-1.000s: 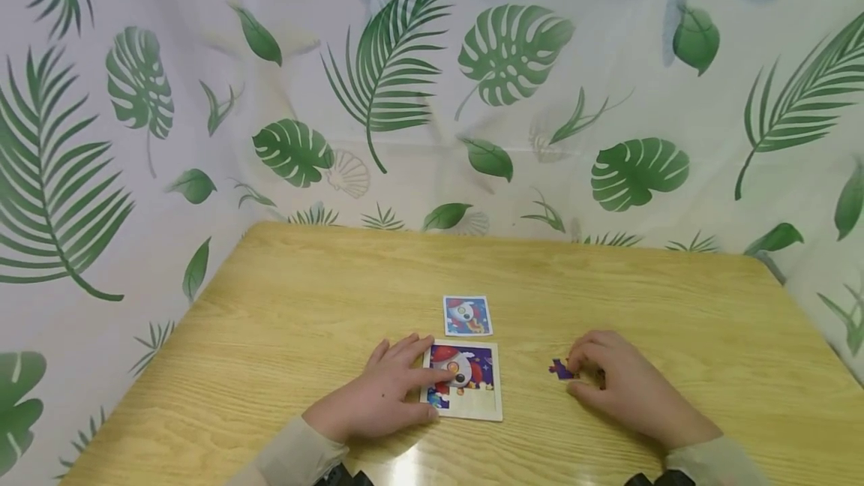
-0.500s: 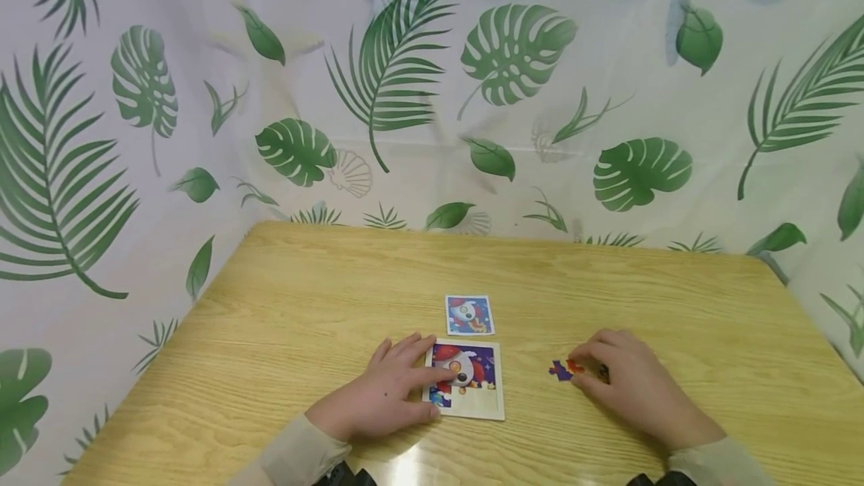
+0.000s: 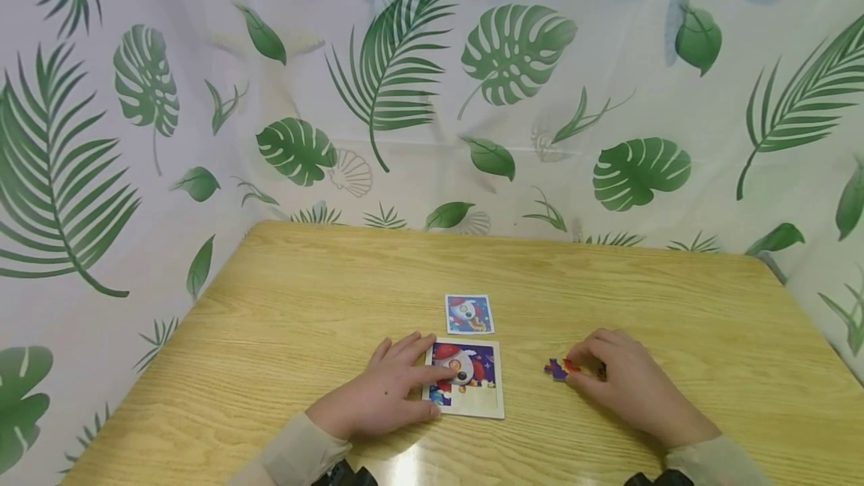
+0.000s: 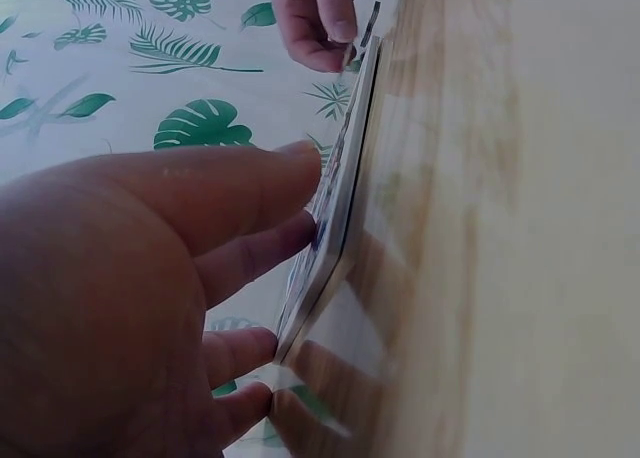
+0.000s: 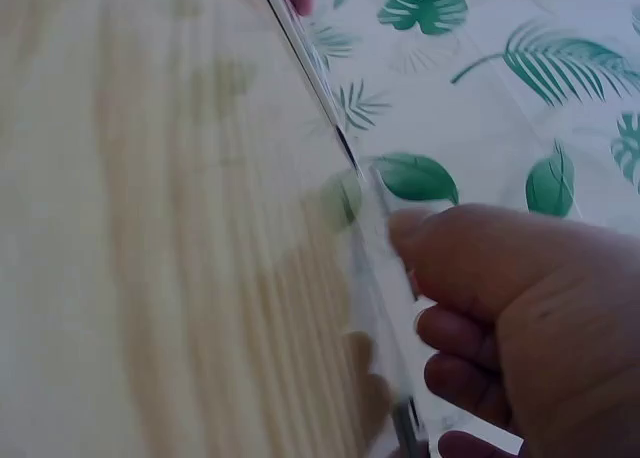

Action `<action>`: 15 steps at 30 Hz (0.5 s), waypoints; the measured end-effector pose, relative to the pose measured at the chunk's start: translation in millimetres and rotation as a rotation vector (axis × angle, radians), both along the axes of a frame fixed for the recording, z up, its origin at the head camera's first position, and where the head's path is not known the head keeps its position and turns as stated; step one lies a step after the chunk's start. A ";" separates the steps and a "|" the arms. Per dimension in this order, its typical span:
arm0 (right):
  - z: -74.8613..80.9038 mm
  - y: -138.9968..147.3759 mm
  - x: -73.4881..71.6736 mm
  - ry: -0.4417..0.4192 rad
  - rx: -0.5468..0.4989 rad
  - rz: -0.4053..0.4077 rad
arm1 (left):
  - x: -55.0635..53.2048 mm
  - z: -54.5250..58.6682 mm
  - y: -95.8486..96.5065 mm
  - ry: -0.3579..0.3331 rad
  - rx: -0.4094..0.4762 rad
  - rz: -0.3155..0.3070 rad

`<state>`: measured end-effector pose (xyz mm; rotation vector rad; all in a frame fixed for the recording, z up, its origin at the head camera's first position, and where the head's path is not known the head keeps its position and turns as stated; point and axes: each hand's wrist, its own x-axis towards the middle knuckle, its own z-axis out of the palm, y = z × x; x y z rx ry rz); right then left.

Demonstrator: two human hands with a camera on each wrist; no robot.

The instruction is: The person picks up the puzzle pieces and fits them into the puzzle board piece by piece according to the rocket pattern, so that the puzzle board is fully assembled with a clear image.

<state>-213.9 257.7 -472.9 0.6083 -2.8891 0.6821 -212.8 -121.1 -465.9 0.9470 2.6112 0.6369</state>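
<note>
My left hand [image 3: 381, 396] rests with fingers spread on the left side of a framed jigsaw puzzle [image 3: 482, 402], which shows a white-faced cartoon figure in red and a bare lower-right area. To the right of the frame, my right hand [image 3: 628, 381] pinches a purple and red jigsaw piece [image 3: 557, 370] between thumb and fingertips. The right wrist view shows a thin piece [image 5: 383, 190] tilted at the thumb tip, and a dark piece edge [image 5: 408, 428] lower down by the fingers. How many pieces lie under the right hand is hidden.
A small picture card [image 3: 469, 314] with the same cartoon figure lies just behind the frame. The wooden table [image 3: 337, 276] reaches back to a white curtain [image 3: 418, 171] printed with green leaves.
The right fingers have shifted slightly, uncovering the red part of the piece, and the piece has moved a little left. The left hand stays on the frame.
</note>
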 end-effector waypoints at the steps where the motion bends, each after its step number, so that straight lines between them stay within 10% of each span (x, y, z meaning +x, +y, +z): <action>1: 0.8 -4.2 1.2 -0.011 -0.016 -0.006 | 0.0 0.1 0.0 0.001 0.000 0.000; 15: 4.8 -103.9 20.0 -0.080 -0.051 0.121 | -0.6 0.2 0.4 0.008 -0.009 -0.006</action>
